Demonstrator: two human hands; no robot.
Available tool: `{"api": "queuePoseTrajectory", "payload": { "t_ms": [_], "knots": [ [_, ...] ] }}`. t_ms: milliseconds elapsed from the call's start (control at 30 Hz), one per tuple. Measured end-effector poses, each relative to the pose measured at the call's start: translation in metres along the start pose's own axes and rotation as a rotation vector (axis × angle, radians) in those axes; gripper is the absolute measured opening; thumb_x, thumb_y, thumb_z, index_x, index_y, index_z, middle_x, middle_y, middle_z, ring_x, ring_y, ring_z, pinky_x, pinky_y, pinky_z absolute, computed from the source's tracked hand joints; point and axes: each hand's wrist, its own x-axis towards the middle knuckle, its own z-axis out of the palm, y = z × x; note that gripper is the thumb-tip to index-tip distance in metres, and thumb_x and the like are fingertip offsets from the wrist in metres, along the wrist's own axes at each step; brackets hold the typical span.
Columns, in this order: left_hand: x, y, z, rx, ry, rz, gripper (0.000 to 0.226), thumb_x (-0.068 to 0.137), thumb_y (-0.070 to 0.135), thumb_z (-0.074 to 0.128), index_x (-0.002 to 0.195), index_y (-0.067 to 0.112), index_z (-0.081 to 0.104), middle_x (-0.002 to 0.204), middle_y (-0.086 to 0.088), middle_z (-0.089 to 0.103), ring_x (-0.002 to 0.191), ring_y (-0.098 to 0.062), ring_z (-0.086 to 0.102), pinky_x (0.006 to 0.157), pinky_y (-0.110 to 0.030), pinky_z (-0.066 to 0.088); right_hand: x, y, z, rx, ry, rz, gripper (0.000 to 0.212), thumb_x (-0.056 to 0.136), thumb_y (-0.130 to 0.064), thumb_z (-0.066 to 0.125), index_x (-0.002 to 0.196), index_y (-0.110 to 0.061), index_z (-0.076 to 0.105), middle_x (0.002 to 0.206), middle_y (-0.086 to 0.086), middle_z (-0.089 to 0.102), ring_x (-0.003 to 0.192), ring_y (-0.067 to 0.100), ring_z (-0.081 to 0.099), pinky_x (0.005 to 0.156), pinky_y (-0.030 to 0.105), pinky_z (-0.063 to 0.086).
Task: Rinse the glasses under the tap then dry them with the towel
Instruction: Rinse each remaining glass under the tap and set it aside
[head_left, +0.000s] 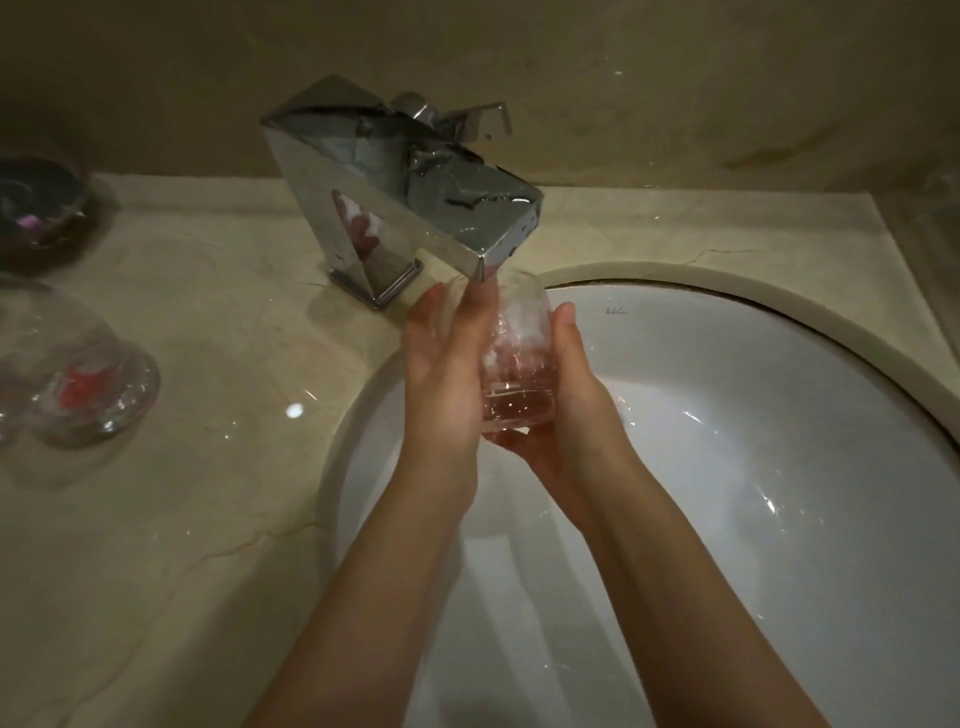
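1. I held the glass (517, 358) at the centre of the frame, between both hands, above the left part of the sink (727, 415).
2. My left hand (447, 374) lay along the glass's left side, fingers nearly straight and pointing up toward the spout.
3. My right hand (561, 410) cupped it from the right and below, thumb up its side and fingers curled under its base.
4. The glass's mouth sat just under the tip of the tap (405, 208), and water foamed white inside it.
5. At the left edge of the frame, another glass (96, 389) lay on the tabletop (208, 519), with a red patch showing through it.
6. A dark bowl (41, 208) stood in the upper left.
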Motion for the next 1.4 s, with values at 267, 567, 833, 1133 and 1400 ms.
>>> {"api": "queuePoseTrajectory", "payload": {
  "t_ms": [267,567,833,1133,1400],
  "knots": [
    [-0.004,-0.006,-0.007,0.0,-0.052,0.016,0.071,0.064,0.05,0.067,0.123,0.011,0.063,0.107,-0.01,0.073,0.09,-0.023,0.073,0.075,-0.036,0.059,-0.001,0.007,0.006,-0.012,0.055,-0.021,0.055,0.091,-0.065,0.038,0.099,-0.022,0.07,0.097,0.006,0.075,0.088,0.022,0.073,0.076,0.041,0.06],
    [-0.004,-0.007,-0.01,0.027,-0.094,-0.041,0.059,0.07,0.055,0.061,0.109,0.012,0.069,0.093,-0.007,0.075,0.081,-0.022,0.073,0.069,-0.034,0.057,-0.005,0.004,0.004,0.054,0.017,0.002,0.055,0.089,-0.062,0.043,0.093,-0.017,0.073,0.094,0.009,0.074,0.089,0.027,0.071,0.086,0.046,0.054],
    [-0.005,-0.004,-0.007,0.024,-0.083,-0.082,0.068,0.073,0.064,0.067,0.118,0.014,0.067,0.101,-0.005,0.075,0.089,-0.022,0.073,0.076,-0.036,0.056,-0.007,0.004,0.002,0.052,0.039,-0.021,0.061,0.079,-0.065,0.051,0.105,-0.013,0.069,0.098,0.01,0.074,0.089,0.025,0.072,0.082,0.04,0.056],
    [-0.009,-0.003,-0.006,0.023,-0.105,-0.057,0.058,0.075,0.058,0.068,0.116,0.018,0.069,0.104,-0.003,0.075,0.095,-0.019,0.072,0.085,-0.037,0.056,-0.01,0.005,0.002,0.256,-0.065,0.02,0.058,0.089,-0.06,0.043,0.109,-0.013,0.071,0.117,0.016,0.068,0.11,0.033,0.064,0.102,0.049,0.045],
    [-0.009,-0.003,-0.008,0.012,-0.094,-0.042,0.05,0.075,0.057,0.067,0.108,0.02,0.071,0.097,0.0,0.076,0.09,-0.015,0.073,0.08,-0.032,0.054,-0.01,0.007,0.008,0.242,-0.082,-0.004,0.059,0.075,-0.059,0.053,0.11,-0.014,0.07,0.108,0.011,0.07,0.112,0.032,0.063,0.104,0.049,0.043]
  ]
}}
